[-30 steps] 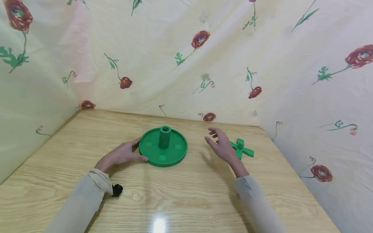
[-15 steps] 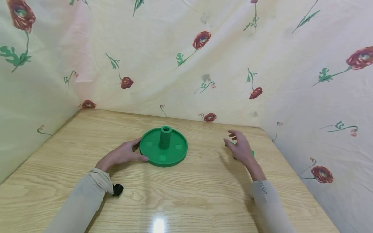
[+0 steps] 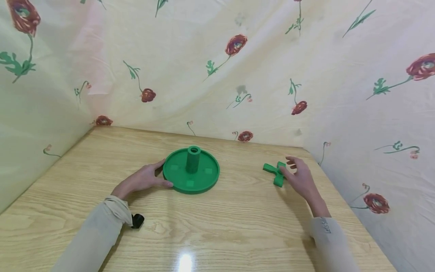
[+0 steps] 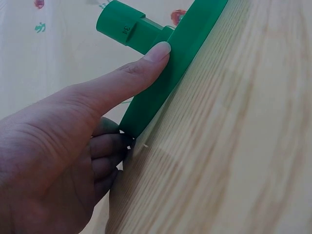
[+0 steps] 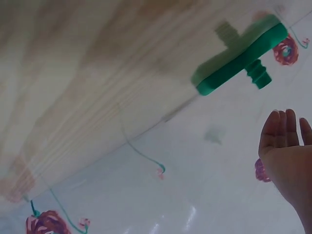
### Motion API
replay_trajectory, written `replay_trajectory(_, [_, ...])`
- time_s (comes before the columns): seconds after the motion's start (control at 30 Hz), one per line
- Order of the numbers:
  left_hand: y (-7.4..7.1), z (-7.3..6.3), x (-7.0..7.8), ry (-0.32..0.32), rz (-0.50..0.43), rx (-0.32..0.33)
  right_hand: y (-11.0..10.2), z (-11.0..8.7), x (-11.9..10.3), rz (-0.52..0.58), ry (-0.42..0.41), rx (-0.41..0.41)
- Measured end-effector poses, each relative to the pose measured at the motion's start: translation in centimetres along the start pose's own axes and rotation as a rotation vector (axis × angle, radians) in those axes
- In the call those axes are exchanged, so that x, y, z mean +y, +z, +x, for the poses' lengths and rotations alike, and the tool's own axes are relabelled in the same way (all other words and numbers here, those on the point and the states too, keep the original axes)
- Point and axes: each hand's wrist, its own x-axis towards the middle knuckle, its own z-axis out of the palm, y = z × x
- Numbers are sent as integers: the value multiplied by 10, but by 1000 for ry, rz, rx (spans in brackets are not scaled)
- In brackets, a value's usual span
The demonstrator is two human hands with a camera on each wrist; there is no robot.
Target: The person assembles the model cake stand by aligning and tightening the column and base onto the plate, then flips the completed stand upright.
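Note:
A green round base point(image 3: 191, 184) with a raised rim and an upright hollow post point(image 3: 192, 160) rests on the table. At its left edge, my left hand point(image 3: 142, 179) holds the rim. Its thumb point(image 4: 146, 61) lies along the outer wall, and the other fingers curl lower down in the left wrist view. To the right lies a flat green cross-shaped piece point(image 3: 272, 169). My right hand point(image 3: 302, 178) hovers at its right side with fingers apart, hiding its right arm. The right wrist view shows the cross's ribbed peg point(image 5: 258, 74) and a gap between piece and hand.
The wooden table point(image 3: 204, 234) ends at a flowered cloth point(image 3: 190, 94) behind it and on both sides. A small black object point(image 3: 137, 221) sits at my left cuff. Bare wood lies between the round base and the cross piece.
My right hand has moved rightward over the cross-shaped piece, uncovering its left arms and covering its right one. My left hand and the round base have stayed in place.

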Motion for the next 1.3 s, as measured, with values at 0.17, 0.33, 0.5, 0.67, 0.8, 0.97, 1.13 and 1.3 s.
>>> replay_trajectory(0.17, [0,0,0,-2,-1,0,-10,-5,12,-22,27,-20])
replay_trajectory(0.33, [-1,1,-1,4,-1,4,-17,-8,24,-36,48,-59])
replay_trajectory(0.5, [-1,1,-1,4,-10,1,-21,-12,33,-50,65,-92])
replay_trajectory(0.67, [-1,2,-2,-5,-5,-2,-23,-15,42,-42,84,-115])
replay_trajectory(0.8, [-1,2,-3,-9,-1,-2,-23,-16,50,-44,105,-150])
replay_trajectory(0.97, [-1,2,-2,-10,-4,-3,-21,-17,59,-36,173,-221])
replay_trajectory(1.13, [-1,2,-1,-16,-4,-8,-19,-17,64,-46,214,-252])
replay_trajectory(1.3, [-1,1,-1,-16,-12,-5,-14,-18,67,-35,204,-255])
